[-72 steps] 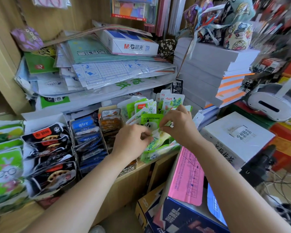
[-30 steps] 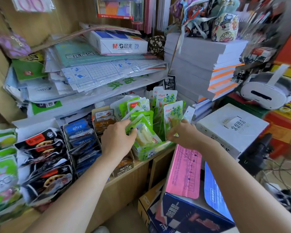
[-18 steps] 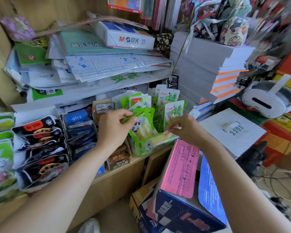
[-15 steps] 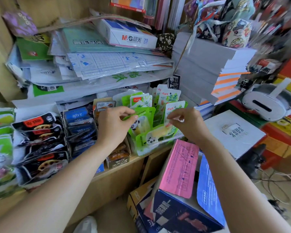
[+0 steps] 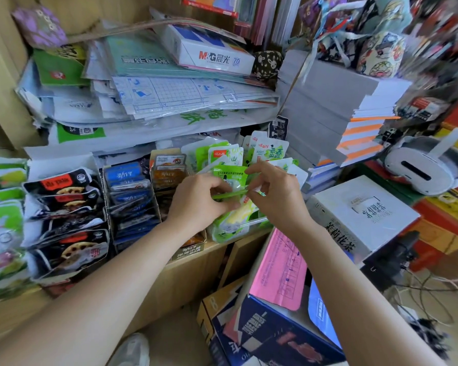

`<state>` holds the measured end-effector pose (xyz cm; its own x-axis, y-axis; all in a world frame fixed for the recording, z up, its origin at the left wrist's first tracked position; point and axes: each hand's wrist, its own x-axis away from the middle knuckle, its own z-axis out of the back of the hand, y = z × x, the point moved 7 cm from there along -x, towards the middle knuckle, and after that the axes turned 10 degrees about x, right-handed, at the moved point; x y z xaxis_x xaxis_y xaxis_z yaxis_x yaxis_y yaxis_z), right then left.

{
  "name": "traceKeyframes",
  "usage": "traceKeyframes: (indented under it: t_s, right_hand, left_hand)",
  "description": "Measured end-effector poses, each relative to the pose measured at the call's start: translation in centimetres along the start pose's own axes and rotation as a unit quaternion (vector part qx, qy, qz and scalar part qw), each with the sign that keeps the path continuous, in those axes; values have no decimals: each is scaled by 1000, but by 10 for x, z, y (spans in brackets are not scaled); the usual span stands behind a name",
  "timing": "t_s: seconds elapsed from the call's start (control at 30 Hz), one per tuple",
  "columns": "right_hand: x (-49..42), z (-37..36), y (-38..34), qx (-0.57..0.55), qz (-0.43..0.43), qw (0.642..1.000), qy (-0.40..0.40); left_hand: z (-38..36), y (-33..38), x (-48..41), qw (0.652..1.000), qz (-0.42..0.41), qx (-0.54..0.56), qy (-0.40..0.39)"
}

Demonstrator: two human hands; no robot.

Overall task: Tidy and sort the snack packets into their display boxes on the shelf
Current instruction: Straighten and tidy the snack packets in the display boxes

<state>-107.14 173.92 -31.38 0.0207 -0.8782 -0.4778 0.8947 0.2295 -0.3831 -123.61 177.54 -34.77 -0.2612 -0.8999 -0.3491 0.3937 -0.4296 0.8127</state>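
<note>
Flat green plastic snack packet [image 5: 229,194]: being held edge-on between both hands, hovering over the clear plastic display box [image 5: 253,222] of green-and-white packets that is standing at the right end of the wooden shelf [image 5: 196,273]. Left hand [image 5: 196,200]: pinching the packet's left end, fingers curled. Right hand [image 5: 275,196]: pinching its right end. Brown cardboard box [image 5: 188,250], blue foil packets [image 5: 126,178], black printed packets [image 5: 64,186]: sitting leftward along the shelf's front edge.

"M&G 70" on white box [image 5: 209,52]
</note>
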Motion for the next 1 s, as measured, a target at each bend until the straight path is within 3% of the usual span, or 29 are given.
traceKeyframes:
  t_s: [0.2,0.4,0.53,0.67,0.87,1.0]
  right_hand:
    - [4,9,10,-53,-44,998,-4]
    - [16,14,56,-41,-159,986,21]
    - [32,-13,88,-133,-268,952,-68]
    - [36,-18,96,-265,-318,909,-50]
    - [24,-6,87,-451,-317,835,-6]
    - [15,3,76,-473,-262,841,21]
  left_hand:
    - [-7,9,-1,996,-47,-72,29]
    - [-8,1,-3,995,-38,-75,57]
    - [-8,-2,-2,996,-17,-60,60]
    - [-5,-4,-4,998,-6,-47,48]
    - [9,0,-6,998,-18,52,6]
    - [23,0,-7,996,-17,71,50]
